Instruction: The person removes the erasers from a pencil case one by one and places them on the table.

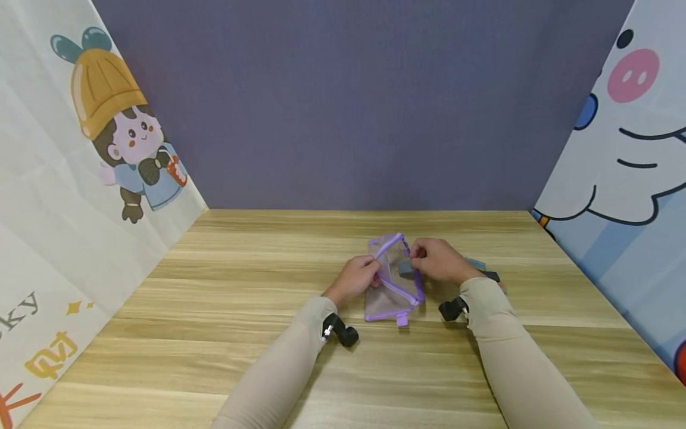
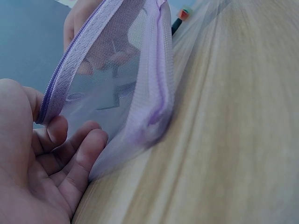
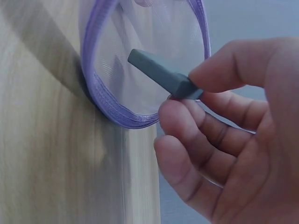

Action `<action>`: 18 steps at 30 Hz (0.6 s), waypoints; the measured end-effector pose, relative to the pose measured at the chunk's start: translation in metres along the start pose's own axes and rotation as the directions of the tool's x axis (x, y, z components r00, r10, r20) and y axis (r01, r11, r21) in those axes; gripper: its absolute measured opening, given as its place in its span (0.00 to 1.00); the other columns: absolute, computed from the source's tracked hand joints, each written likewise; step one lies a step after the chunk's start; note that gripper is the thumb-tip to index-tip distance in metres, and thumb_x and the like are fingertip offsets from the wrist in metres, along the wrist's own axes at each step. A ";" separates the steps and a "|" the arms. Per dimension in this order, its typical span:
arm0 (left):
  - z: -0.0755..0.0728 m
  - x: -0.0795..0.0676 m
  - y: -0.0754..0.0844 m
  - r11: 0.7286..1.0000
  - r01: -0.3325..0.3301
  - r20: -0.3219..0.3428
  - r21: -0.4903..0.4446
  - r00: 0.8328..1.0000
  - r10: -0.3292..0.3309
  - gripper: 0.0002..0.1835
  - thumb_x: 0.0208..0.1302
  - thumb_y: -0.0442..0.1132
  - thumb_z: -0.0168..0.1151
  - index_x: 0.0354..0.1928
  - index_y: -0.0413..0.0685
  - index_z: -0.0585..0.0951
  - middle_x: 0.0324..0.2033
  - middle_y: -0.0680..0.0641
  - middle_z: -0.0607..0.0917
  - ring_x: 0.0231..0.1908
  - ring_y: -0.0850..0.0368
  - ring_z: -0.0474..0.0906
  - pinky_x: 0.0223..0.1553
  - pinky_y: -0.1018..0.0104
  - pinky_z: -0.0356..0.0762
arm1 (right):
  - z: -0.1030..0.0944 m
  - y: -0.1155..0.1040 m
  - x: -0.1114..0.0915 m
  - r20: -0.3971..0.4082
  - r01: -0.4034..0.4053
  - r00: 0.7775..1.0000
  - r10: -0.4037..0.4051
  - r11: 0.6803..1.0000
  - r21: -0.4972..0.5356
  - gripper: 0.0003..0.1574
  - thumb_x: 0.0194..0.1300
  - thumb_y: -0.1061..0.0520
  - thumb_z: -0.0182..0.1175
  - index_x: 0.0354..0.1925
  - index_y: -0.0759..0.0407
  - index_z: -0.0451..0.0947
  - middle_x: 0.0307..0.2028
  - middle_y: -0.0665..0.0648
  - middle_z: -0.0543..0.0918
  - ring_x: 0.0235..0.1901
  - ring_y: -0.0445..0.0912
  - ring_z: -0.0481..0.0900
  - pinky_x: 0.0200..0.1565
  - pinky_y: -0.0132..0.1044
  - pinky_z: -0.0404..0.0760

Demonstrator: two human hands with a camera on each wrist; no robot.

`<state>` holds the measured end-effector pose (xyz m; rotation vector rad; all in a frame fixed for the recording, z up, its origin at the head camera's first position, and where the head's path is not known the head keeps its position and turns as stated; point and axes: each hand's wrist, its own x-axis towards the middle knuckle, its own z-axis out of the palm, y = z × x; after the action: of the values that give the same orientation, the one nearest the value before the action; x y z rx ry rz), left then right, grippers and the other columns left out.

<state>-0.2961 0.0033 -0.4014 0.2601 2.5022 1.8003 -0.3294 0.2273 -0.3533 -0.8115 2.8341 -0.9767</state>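
Observation:
A see-through mesh pouch (image 1: 383,301) with purple zipper edging lies on the table, its mouth spread wide. My left hand (image 1: 352,279) pinches one zipper edge (image 2: 58,95) of the mouth between thumb and fingers. In my right hand (image 1: 440,261), thumb and fingertips grip a small grey-green slant-ended block (image 3: 156,72), which looks like an eraser. The block's far end reaches inside the pouch's opening in the right wrist view. Through the mesh in the left wrist view, the right hand's fingers (image 2: 86,67) show blurred.
Right of the pouch, partly hidden by the right wrist, lie a blue-grey item (image 1: 475,263) and a dark item (image 1: 490,276). A dark stick with an orange-red end (image 2: 183,15) shows beyond the pouch. A grey panel (image 1: 370,107) borders the wooden table's (image 1: 214,268) back.

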 end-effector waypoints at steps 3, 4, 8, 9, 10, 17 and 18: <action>0.000 0.000 -0.001 1.000 0.000 0.000 0.000 1.000 0.000 0.12 0.69 0.39 0.53 0.29 0.43 0.80 0.25 0.45 0.84 0.25 0.57 0.79 0.32 0.64 0.81 | -0.001 -0.001 0.000 -0.012 -0.002 1.000 0.002 1.000 -0.005 0.03 0.60 0.62 0.61 0.35 0.58 0.78 0.28 0.52 0.80 0.27 0.45 0.75 0.31 0.39 0.76; 0.000 0.001 -0.001 1.000 0.000 0.000 0.001 1.000 0.000 0.12 0.69 0.39 0.53 0.29 0.43 0.80 0.25 0.45 0.84 0.25 0.57 0.79 0.32 0.64 0.81 | -0.001 -0.001 0.000 -0.015 0.000 1.000 0.000 1.000 -0.005 0.03 0.59 0.62 0.61 0.35 0.58 0.78 0.28 0.52 0.80 0.27 0.45 0.75 0.31 0.39 0.76; 0.000 0.001 -0.001 1.000 -0.002 0.003 0.007 1.000 0.002 0.12 0.69 0.40 0.52 0.29 0.43 0.80 0.25 0.45 0.84 0.26 0.56 0.80 0.33 0.64 0.82 | 0.000 0.001 0.001 -0.026 0.004 1.000 -0.004 1.000 0.001 0.03 0.59 0.62 0.61 0.34 0.58 0.77 0.28 0.51 0.80 0.27 0.45 0.75 0.31 0.39 0.75; 0.000 0.001 -0.001 1.000 -0.002 0.002 0.009 1.000 0.002 0.13 0.69 0.40 0.52 0.29 0.43 0.80 0.25 0.45 0.84 0.26 0.56 0.80 0.32 0.64 0.82 | 0.000 0.001 0.001 -0.027 0.004 1.000 -0.004 1.000 0.003 0.03 0.59 0.61 0.61 0.34 0.58 0.77 0.28 0.51 0.80 0.27 0.45 0.75 0.31 0.39 0.75; 0.000 0.001 -0.001 1.000 -0.001 0.002 0.010 1.000 0.001 0.13 0.69 0.40 0.52 0.29 0.43 0.80 0.25 0.45 0.84 0.26 0.56 0.80 0.33 0.64 0.82 | 0.000 0.001 0.001 -0.028 0.003 1.000 -0.003 1.000 0.005 0.03 0.59 0.61 0.61 0.34 0.58 0.77 0.28 0.51 0.80 0.27 0.45 0.75 0.31 0.39 0.75; 0.000 0.001 -0.001 1.000 0.000 0.003 0.006 1.000 0.000 0.12 0.69 0.39 0.52 0.30 0.42 0.80 0.25 0.46 0.84 0.25 0.57 0.79 0.32 0.64 0.82 | 0.000 0.001 0.001 -0.046 -0.016 0.999 0.017 1.000 0.009 0.03 0.60 0.60 0.62 0.33 0.58 0.77 0.28 0.52 0.80 0.28 0.46 0.75 0.32 0.40 0.76; 0.001 0.001 0.000 1.000 -0.001 0.004 0.005 1.000 0.001 0.12 0.69 0.39 0.52 0.30 0.42 0.80 0.25 0.46 0.84 0.25 0.57 0.79 0.32 0.64 0.82 | 0.000 0.001 0.001 -0.048 -0.021 0.999 0.022 1.000 0.012 0.03 0.61 0.60 0.62 0.33 0.57 0.77 0.28 0.52 0.80 0.28 0.46 0.75 0.32 0.40 0.75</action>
<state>-0.2969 0.0040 -0.4020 0.2647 2.5045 1.7922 -0.3307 0.2276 -0.3534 -0.7655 2.8680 -1.0225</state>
